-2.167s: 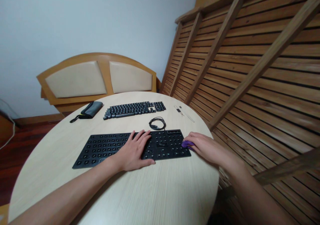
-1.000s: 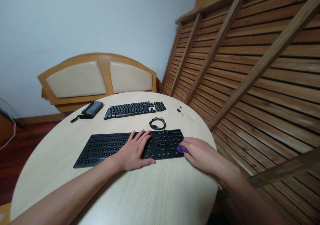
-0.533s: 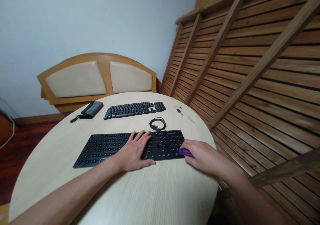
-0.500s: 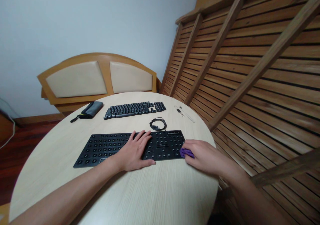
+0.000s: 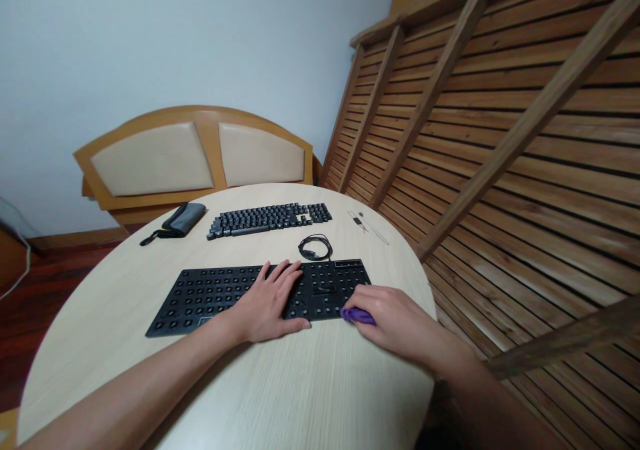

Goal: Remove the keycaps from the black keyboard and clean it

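Note:
A black keyboard base, its keycaps off and its switches bare, lies across the table in front of me. My left hand rests flat on its middle with the fingers spread. Bunched in my right hand is a purple cloth, which touches the base's front edge near the right corner. The fingers are closed round the cloth and hide part of it, along with the base's right end. Behind the base lies its coiled black cable.
Loose keycaps are laid out in keyboard order at the back of the round table. A grey pouch lies to their left, small thin tools to their right. A slatted wooden panel leans close on the right.
My right hand has moved left and slightly nearer to me with the purple cloth, along the base's front right edge. My left hand has stayed in place.

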`<action>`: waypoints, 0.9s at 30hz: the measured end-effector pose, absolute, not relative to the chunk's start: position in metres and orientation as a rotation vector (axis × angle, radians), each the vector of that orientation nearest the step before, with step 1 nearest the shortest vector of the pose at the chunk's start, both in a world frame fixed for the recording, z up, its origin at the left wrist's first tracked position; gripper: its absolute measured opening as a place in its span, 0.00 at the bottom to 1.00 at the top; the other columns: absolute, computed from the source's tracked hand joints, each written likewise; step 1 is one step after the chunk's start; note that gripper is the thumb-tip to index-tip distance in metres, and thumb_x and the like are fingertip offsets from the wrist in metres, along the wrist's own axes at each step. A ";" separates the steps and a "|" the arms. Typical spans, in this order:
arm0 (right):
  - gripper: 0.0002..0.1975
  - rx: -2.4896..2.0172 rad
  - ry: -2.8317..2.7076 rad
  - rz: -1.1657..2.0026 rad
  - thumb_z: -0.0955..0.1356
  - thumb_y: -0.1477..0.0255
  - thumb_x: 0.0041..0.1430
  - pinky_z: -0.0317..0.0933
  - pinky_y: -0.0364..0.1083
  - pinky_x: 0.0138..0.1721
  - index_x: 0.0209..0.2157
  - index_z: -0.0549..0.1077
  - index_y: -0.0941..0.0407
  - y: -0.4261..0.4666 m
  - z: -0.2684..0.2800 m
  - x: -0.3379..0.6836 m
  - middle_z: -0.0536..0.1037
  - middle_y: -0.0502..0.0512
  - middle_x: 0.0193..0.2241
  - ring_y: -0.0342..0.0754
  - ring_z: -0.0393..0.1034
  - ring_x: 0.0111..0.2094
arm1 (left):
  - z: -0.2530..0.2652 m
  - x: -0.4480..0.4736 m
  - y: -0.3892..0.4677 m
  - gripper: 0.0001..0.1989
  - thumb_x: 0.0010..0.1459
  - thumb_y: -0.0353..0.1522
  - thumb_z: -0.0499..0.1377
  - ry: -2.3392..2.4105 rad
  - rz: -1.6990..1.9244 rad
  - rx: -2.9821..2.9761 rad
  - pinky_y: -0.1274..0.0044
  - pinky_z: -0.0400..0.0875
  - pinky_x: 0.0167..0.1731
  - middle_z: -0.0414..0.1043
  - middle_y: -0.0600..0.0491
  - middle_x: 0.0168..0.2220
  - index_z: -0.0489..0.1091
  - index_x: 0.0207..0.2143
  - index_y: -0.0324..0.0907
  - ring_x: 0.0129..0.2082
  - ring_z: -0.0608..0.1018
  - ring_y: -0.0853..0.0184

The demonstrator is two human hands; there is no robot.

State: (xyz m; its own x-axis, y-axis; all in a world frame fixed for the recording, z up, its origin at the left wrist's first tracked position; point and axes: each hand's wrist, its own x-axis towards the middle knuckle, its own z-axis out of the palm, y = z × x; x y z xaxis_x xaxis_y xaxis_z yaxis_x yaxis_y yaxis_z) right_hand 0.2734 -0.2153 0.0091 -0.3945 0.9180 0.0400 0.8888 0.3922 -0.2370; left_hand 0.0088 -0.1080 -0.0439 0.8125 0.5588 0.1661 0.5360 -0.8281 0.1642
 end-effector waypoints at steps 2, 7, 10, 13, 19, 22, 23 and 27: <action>0.08 -1.696 -2.502 0.246 0.65 0.77 0.59 0.59 0.45 0.36 0.38 0.75 0.54 -0.216 0.010 0.272 0.79 0.53 0.36 0.49 0.73 0.37 | -0.043 0.009 -0.108 0.46 0.58 0.62 0.49 0.874 0.319 2.887 0.46 0.44 0.65 0.49 0.38 0.70 0.52 0.66 0.39 0.69 0.53 0.42; 0.07 -1.861 -2.376 0.123 0.66 0.77 0.57 0.58 0.45 0.33 0.34 0.76 0.55 -0.211 0.019 0.272 0.79 0.53 0.33 0.49 0.73 0.33 | -0.041 0.010 -0.109 0.47 0.57 0.63 0.49 0.896 0.277 2.874 0.46 0.44 0.65 0.49 0.37 0.70 0.54 0.65 0.37 0.69 0.53 0.42; 0.10 -1.742 -2.303 0.036 0.65 0.75 0.64 0.62 0.46 0.39 0.42 0.77 0.55 -0.196 0.019 0.272 0.79 0.54 0.38 0.50 0.74 0.40 | -0.042 0.010 -0.108 0.47 0.57 0.63 0.49 0.900 0.269 2.875 0.47 0.44 0.65 0.48 0.36 0.70 0.54 0.65 0.36 0.69 0.52 0.43; 0.10 -1.707 -2.284 -0.081 0.65 0.74 0.65 0.63 0.46 0.42 0.45 0.77 0.55 -0.173 0.012 0.271 0.78 0.55 0.39 0.50 0.73 0.43 | -0.043 0.009 -0.108 0.47 0.58 0.63 0.49 0.900 0.275 2.882 0.46 0.44 0.65 0.49 0.37 0.70 0.54 0.65 0.36 0.69 0.53 0.43; 0.09 -1.794 -2.446 -0.255 0.68 0.76 0.62 0.63 0.48 0.44 0.44 0.77 0.57 -0.138 -0.001 0.260 0.76 0.59 0.41 0.53 0.71 0.45 | -0.042 0.010 -0.109 0.47 0.57 0.62 0.50 0.898 0.295 2.879 0.46 0.45 0.64 0.50 0.37 0.70 0.55 0.65 0.36 0.69 0.54 0.42; 0.09 -1.851 -2.507 -0.366 0.65 0.79 0.63 0.63 0.49 0.43 0.42 0.77 0.60 -0.138 -0.001 0.250 0.76 0.62 0.42 0.55 0.71 0.46 | -0.042 0.010 -0.109 0.47 0.57 0.62 0.50 0.907 0.286 2.880 0.46 0.46 0.64 0.50 0.37 0.70 0.55 0.65 0.36 0.69 0.54 0.42; 0.10 -1.856 -2.528 -0.401 0.64 0.80 0.63 0.62 0.50 0.43 0.42 0.77 0.60 -0.141 -0.001 0.248 0.76 0.62 0.42 0.55 0.71 0.46 | -0.042 0.010 -0.109 0.47 0.57 0.62 0.50 0.907 0.283 2.880 0.46 0.46 0.64 0.49 0.37 0.70 0.55 0.65 0.36 0.69 0.54 0.42; 0.11 -1.850 -2.586 -0.448 0.62 0.82 0.63 0.60 0.51 0.42 0.39 0.77 0.61 -0.154 0.003 0.243 0.77 0.63 0.40 0.55 0.71 0.44 | -0.042 0.010 -0.108 0.47 0.57 0.63 0.50 0.903 0.288 2.878 0.46 0.45 0.64 0.49 0.36 0.70 0.55 0.65 0.36 0.69 0.54 0.42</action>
State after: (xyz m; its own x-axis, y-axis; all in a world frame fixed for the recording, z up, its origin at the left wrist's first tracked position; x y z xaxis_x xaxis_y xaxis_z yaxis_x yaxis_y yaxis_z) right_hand 0.2425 -0.1541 0.0028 -0.3347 0.9365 0.1049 0.9172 0.2982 0.2644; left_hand 0.0104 -0.1084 -0.0424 0.8048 0.5751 0.1469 0.5540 -0.8166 0.1620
